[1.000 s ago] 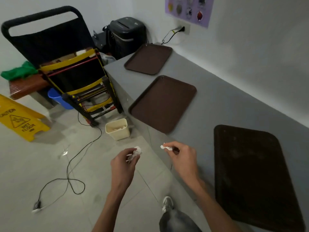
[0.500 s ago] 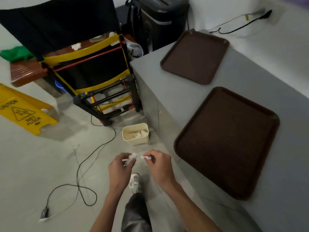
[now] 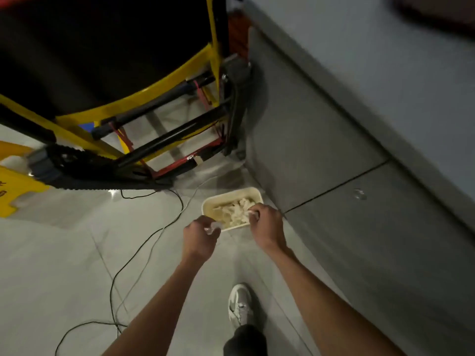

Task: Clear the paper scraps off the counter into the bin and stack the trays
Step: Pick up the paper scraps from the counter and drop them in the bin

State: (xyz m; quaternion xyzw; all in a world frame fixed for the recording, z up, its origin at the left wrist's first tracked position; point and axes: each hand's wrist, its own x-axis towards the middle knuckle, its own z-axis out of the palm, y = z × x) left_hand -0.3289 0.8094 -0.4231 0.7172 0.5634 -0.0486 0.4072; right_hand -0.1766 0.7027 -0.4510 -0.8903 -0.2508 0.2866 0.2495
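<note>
- The paper scraps (image 3: 235, 211) lie as a pale heap inside the bin (image 3: 209, 202), a small cream rectangular tub that stands on the floor just beside the foot of the counter (image 3: 385, 80).
- The right hand (image 3: 266, 223) hangs over the bin's near right corner, fingers curled and pinched on a small white scrap (image 3: 253, 214) right above the heap.
- The left hand (image 3: 199, 238) is at the bin's near left edge, fingers closed around another crumpled white scrap (image 3: 212, 229) that pokes out between thumb and forefinger.
- Both forearms are bare and reach forward from the bottom of the view.
- Below the hands, one grey shoe (image 3: 240, 305) and a dark trouser leg stand on the grey tiled floor (image 3: 64, 265).
- A thin black cable (image 3: 144, 249) snakes across the tiles to the left of the bin.
- Beyond the bin stands a black and yellow cart (image 3: 154, 104) with red bars low in its frame.
- A yellow floor sign (image 3: 15, 186) shows at the left edge.
- At the top right corner a dark blurred shape, likely a tray (image 3: 437, 14), rests on the countertop.
</note>
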